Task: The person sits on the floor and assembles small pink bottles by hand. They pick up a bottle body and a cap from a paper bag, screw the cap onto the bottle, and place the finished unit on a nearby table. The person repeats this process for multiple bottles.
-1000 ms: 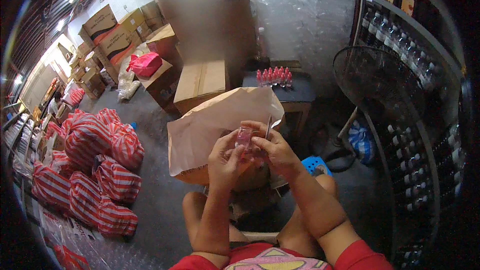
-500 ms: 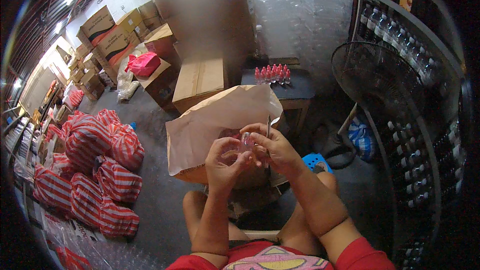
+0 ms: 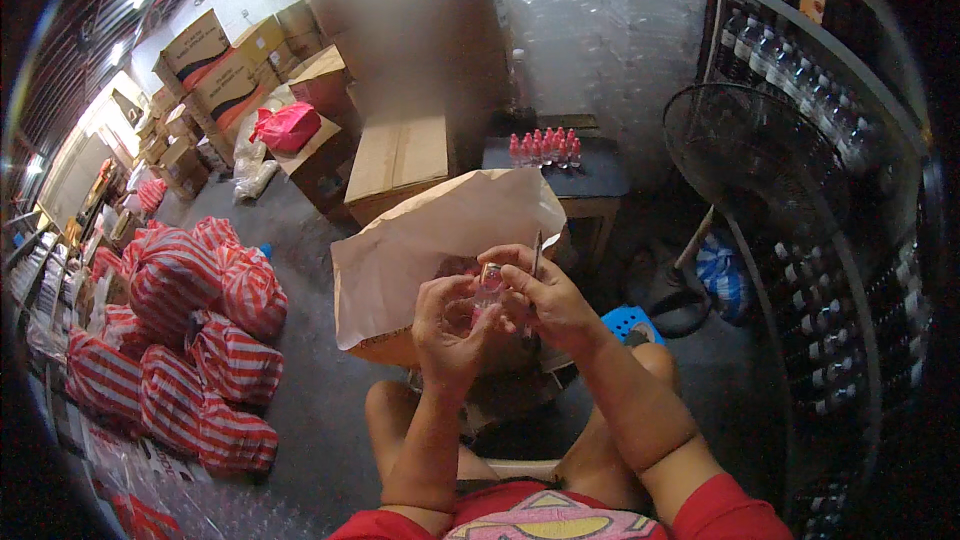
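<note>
A small clear plastic bottle [image 3: 489, 283] is held between my hands, above the mouth of a large brown paper sack [image 3: 425, 250]. My left hand [image 3: 448, 328] curls around its lower part, thumb and fingers closed. My right hand [image 3: 548, 295] pinches near its upper end with thumb and index finger. A slim metallic stick-like tool [image 3: 537, 252] also pokes up from my right hand; its kind and lower end are hidden. Reddish-pink items show dimly inside the sack behind my fingers. Beyond it, several small clear bottles with pink caps [image 3: 545, 148] stand grouped on a dark small table [image 3: 600, 183].
Red-and-white striped bags [image 3: 180, 340] are heaped on the floor to the left. Cardboard boxes [image 3: 400, 155] stand behind the sack. To the right are a standing fan [image 3: 755, 155], a blue clog [image 3: 630, 323] and shelves of dark bottles [image 3: 790, 65].
The bottle has shifted slightly in my fingers, and its top end now catches an orange-gold glint. Both hands stay in nearly the same place.
</note>
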Tool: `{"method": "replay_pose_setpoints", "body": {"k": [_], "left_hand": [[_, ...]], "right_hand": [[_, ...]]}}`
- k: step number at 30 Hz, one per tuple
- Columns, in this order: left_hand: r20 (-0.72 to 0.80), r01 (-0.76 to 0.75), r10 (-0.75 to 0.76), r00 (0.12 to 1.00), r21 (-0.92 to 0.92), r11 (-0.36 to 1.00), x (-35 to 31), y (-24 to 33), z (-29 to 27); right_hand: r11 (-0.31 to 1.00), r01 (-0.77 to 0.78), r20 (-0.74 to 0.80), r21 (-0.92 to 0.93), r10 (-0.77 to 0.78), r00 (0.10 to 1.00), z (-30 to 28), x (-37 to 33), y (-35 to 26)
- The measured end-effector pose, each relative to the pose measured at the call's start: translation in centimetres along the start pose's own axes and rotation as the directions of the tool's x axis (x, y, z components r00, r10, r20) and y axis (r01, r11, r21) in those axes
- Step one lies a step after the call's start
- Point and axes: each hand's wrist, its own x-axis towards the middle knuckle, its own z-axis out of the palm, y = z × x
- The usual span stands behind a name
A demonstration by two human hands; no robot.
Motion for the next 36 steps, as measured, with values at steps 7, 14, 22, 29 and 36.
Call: {"method": "replay_pose_setpoints", "body": {"k": [7, 14, 22, 29, 36], "left_hand": [[0.024, 0.086, -0.087, 0.996, 0.021, 0.996, -0.2, 0.3, -0.6], [0.055, 0.040, -0.044, 0.998, 0.070, 0.997, -0.1, 0.3, -1.2], [0.156, 0.194, -0.179, 0.971, -0.081, 0.978, 0.4, 0.5, -2.4], [0.216, -0.141, 0.074, 0.974, 0.316, 0.938, 0.3, 0.7, -2.3], [0.230, -0.215, 0.131, 0.964, 0.391, 0.895, -0.1, 1.1, -1.4]], "right_hand": [[0.965, 0.070, -0.038, -0.254, -0.082, 0.996, -0.1, 0.4, 0.7], [0.930, 0.088, -0.028, -0.356, -0.105, 0.994, -0.3, 0.4, 1.3], [0.914, 0.109, 0.057, -0.390, -0.094, 0.994, -0.3, 0.4, 1.0], [0.926, 0.050, 0.070, -0.374, -0.025, 0.997, 0.1, 0.1, 0.5], [0.943, 0.083, 0.056, -0.321, -0.069, 0.996, -0.4, 0.1, 1.1]]}}
